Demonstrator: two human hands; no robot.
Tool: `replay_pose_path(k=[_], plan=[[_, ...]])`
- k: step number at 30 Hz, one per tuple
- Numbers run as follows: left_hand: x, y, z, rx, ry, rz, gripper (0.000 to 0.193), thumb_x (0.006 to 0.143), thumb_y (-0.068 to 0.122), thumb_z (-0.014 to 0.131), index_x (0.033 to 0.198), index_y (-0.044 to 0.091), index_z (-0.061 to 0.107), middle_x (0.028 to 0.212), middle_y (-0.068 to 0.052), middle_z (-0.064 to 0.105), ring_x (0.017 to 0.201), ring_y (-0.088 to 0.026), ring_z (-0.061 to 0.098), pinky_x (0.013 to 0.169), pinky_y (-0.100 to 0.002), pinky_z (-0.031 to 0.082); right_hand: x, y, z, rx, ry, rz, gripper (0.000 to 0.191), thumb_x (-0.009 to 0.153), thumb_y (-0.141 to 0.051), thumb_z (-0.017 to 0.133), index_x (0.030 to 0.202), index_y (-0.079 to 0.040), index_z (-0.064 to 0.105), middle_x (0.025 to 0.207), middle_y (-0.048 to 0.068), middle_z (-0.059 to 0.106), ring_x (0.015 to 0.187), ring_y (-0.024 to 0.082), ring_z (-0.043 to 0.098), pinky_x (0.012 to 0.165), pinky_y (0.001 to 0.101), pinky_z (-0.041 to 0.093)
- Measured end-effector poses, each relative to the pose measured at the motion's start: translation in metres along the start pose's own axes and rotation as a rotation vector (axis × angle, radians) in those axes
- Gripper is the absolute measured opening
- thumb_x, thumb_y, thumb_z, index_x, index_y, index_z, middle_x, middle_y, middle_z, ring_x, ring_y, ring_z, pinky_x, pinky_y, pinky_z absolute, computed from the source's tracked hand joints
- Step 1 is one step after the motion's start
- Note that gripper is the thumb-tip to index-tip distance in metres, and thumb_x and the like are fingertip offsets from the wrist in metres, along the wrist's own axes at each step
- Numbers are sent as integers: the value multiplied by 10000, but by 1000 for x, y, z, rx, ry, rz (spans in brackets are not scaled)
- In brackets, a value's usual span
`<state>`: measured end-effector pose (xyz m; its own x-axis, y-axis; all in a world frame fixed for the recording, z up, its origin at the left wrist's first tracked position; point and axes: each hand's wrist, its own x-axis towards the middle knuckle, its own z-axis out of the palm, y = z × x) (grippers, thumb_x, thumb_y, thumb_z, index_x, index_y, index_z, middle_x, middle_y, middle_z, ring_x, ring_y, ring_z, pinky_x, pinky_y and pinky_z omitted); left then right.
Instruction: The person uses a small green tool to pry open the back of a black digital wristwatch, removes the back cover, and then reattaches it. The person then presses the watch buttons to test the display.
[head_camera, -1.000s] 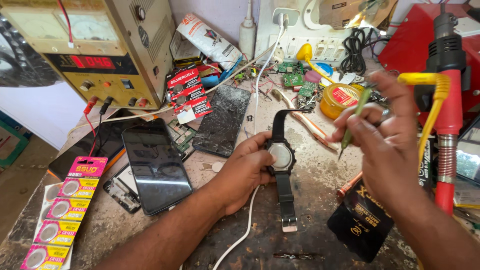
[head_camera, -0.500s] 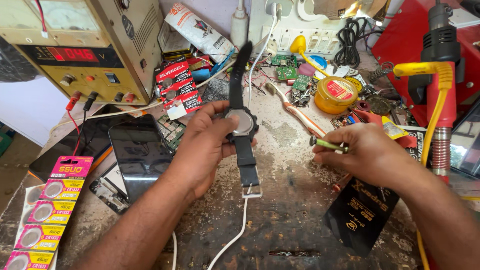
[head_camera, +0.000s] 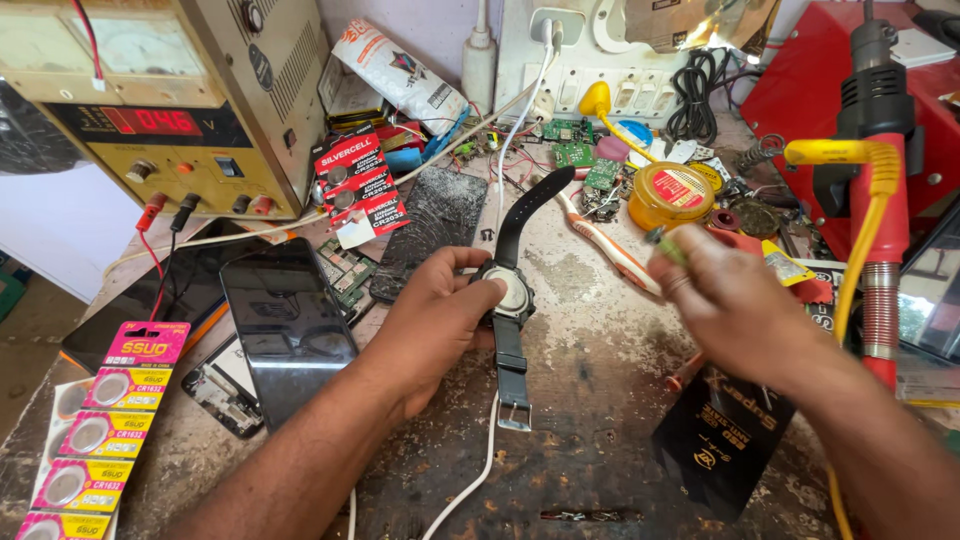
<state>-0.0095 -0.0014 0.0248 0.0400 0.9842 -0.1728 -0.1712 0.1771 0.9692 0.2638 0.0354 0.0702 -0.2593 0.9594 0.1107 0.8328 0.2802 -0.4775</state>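
My left hand (head_camera: 430, 315) grips a black wristwatch (head_camera: 510, 300) by its case, back plate facing up, with one strap pointing away and the buckle end hanging toward me. My right hand (head_camera: 730, 300) is blurred to the right of the watch, a hand's width away. It pinches a small green-handled tool (head_camera: 665, 243) between the fingertips, tip pointing up and left.
A worn workbench (head_camera: 600, 440) carries a dark phone (head_camera: 288, 320), a cracked screen (head_camera: 435, 225), coin-cell cards (head_camera: 95, 420), a yellow power supply (head_camera: 170, 100), a round yellow tin (head_camera: 670, 195), a toothbrush (head_camera: 610, 250), a black packet (head_camera: 725, 440), a red hot-air gun (head_camera: 880, 180) and a white cable (head_camera: 480, 470).
The left hand has lowered the watch slightly toward the bench centre. The right hand has lifted the green tool up and away from the watch, moving fast.
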Motion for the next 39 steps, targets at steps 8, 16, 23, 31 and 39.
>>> replay_pose_path(k=[8,16,23,31,39], plan=[[-11,-7,20,-23,-129,57,480,881,155,700,1320,0,585,940,-85,757,777,-112,697,668,-259,563,-13,-4,15,556,-114,-205,119,1012,-154,634,1015,-37,654,799,-28,561,736,49,470,625,229,419],[-26,-19,39,-92,-364,232,530,929,79,670,1439,-36,585,1068,-43,736,893,-54,675,812,-217,567,-13,-15,28,483,4,-193,114,918,-120,741,985,-28,745,789,-22,656,736,25,535,627,220,460],[-28,-16,40,-146,-399,241,525,936,51,674,1441,-54,573,1105,-61,736,933,-65,681,842,-228,571,-21,-21,23,498,69,-365,139,904,-94,743,1003,3,748,935,2,649,838,41,574,669,212,476],[-30,-15,40,-153,-406,238,536,930,79,701,1436,-51,579,1114,-51,741,948,-62,685,847,-229,575,-20,-19,18,409,71,-369,130,886,-86,764,994,-14,768,931,18,676,842,72,608,682,229,491],[-27,-19,39,-84,-382,243,520,923,98,711,1414,-34,600,1065,-34,737,922,-60,684,816,-230,573,-17,-20,17,441,23,-374,136,870,-81,757,988,-13,765,978,20,706,859,65,635,675,225,504]])
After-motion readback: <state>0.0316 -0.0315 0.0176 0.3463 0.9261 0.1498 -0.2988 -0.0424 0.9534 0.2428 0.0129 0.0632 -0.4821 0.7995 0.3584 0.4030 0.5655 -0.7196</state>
